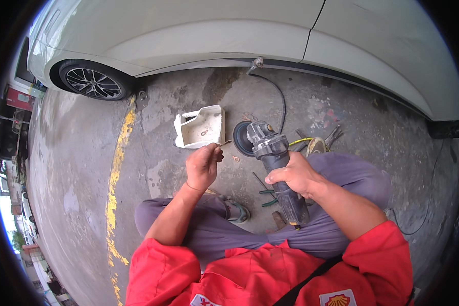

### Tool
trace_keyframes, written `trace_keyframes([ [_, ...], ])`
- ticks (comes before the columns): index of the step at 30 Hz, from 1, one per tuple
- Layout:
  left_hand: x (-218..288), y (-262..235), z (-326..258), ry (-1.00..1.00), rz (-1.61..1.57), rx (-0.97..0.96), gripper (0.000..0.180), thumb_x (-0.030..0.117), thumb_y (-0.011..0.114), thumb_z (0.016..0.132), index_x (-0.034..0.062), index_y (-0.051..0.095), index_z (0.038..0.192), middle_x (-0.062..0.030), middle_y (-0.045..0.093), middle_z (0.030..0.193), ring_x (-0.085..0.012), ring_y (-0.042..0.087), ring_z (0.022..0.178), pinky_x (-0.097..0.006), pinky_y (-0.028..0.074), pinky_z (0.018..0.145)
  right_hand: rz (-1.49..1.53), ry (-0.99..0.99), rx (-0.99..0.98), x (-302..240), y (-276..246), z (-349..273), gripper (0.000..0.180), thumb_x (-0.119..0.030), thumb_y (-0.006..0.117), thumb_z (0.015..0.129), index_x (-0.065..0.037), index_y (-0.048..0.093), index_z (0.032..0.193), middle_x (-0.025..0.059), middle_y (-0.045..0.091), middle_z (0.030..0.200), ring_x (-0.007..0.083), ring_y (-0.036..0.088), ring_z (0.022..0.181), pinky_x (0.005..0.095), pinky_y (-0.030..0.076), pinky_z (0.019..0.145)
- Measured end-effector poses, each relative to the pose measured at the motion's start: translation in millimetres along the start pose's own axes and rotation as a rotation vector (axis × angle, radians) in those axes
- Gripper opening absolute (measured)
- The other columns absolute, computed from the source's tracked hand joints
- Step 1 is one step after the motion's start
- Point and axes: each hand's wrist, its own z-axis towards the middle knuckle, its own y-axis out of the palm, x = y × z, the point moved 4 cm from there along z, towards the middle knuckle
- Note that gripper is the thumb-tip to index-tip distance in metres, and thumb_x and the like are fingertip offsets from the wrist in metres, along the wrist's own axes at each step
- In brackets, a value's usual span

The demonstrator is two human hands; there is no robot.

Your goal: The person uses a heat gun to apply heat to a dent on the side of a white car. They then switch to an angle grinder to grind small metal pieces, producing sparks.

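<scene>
My right hand (297, 176) is wrapped round the dark body of an angle grinder (274, 155). The grinder's round black disc (243, 138) faces left, toward my other hand. Between the thumb and fingers of my left hand (204, 164) is a small thin copper-coloured metal piece (226, 143), its end sticking out just short of the disc. Right beyond that hand lies a cut-open white plastic jug (221, 125), with a small copper-coloured ring (204, 133) inside. Another such ring (235, 159) is on the concrete below the disc.
A pale car (214, 41) stands along the far side, its wheel (93, 81) at the left. A metal clamp (257, 63) with a black cable (282, 99) sits at its sill. Green-handled pliers (268, 203) and other tools (333, 136) lie around my legs. A yellow line (118, 178) crosses the floor.
</scene>
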Motion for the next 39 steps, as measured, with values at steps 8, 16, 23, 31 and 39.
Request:
trace_keyframes([
  [8,-0.1,3.7,1.0,0.05,0.032,-0.052,0.004,0.001,0.063,0.096,0.0009,0.066,0.099,-0.0094,0.069,0.074,-0.0201,0.07,0.065,-0.031,0.055,0.059,-0.018,0.055,-0.033,3.4,-3.9,3.0,0.031,-0.006,0.078,0.068,-0.004,0.063,0.095,0.0044,0.059,0.081,0.0164,0.06,0.07,0.0325,0.049,0.065],
  [16,-4.3,3.8,-1.9,0.034,0.019,-0.06,0.008,0.004,0.064,0.098,-0.0009,0.067,0.102,-0.0092,0.07,0.074,-0.0173,0.07,0.064,-0.029,0.056,0.06,0.085,0.006,-0.045,-13.0,1.5,-6.6,0.03,-0.006,0.078,0.069,-0.004,0.063,0.095,0.0046,0.059,0.081,0.0165,0.06,0.069,0.0325,0.048,0.064],
  [23,-4.6,-1.2,-0.2,-0.072,-0.057,-0.01,0.008,0.003,0.061,0.099,-0.0026,0.066,0.101,-0.0087,0.071,0.075,-0.0148,0.07,0.064,-0.028,0.056,0.061,0.059,0.036,-0.026,1.1,-2.0,-0.5,0.023,-0.009,0.077,0.07,-0.004,0.063,0.087,0.0049,0.061,0.077,0.0158,0.06,0.066,0.0324,0.047,0.06],
  [31,1.2,6.9,0.0,-0.209,-0.134,-0.083,0.015,0.008,0.058,0.103,-0.0039,0.066,0.101,-0.009,0.07,0.075,-0.0135,0.069,0.064,-0.028,0.056,0.058,0.04,0.051,-0.055,2.0,-2.9,2.7,0.029,-0.005,0.078,0.069,-0.003,0.063,0.094,0.0039,0.059,0.08,0.0156,0.059,0.069,0.031,0.048,0.064],
  [39,-0.6,5.1,2.1,-0.527,-0.319,-0.103,0.024,0.016,0.053,0.106,-0.0035,0.065,0.098,-0.0064,0.065,0.069,-0.0113,0.062,0.056,-0.026,0.051,0.05,-0.056,-0.012,0.064,0.0,-6.2,0.7,0.036,-0.009,0.08,0.069,0.0,0.063,0.1,0.0073,0.063,0.084,0.0177,0.062,0.075,0.0335,0.051,0.07],
])
